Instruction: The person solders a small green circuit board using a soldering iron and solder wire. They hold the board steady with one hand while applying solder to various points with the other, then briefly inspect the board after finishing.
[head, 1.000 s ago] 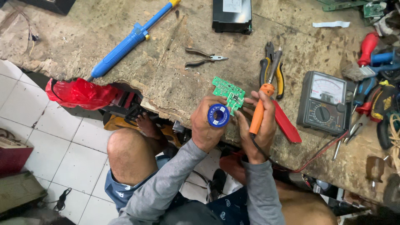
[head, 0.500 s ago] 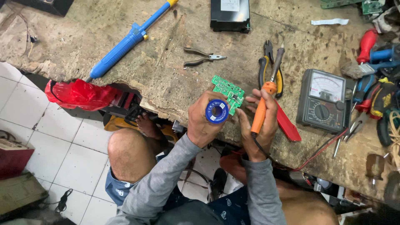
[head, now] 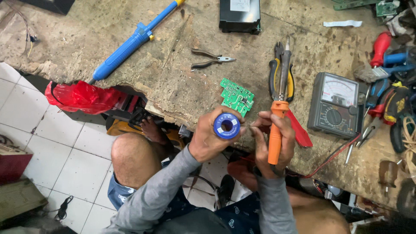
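Your left hand point(head: 208, 138) grips a blue solder spool point(head: 226, 125), and your right hand point(head: 271, 141) is wrapped around the orange soldering iron point(head: 276, 130), its fingertips apparently pinching the solder wire end. Both hover at the workbench's point(head: 173, 86) near edge, just short of the green circuit board point(head: 236, 96) lying there. You seem to be readying solder; next, bring wire and tip together on the board's joint, steadily.

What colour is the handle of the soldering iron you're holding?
Orange. The soldering iron sits in the right hand, handle clearest in the head view.
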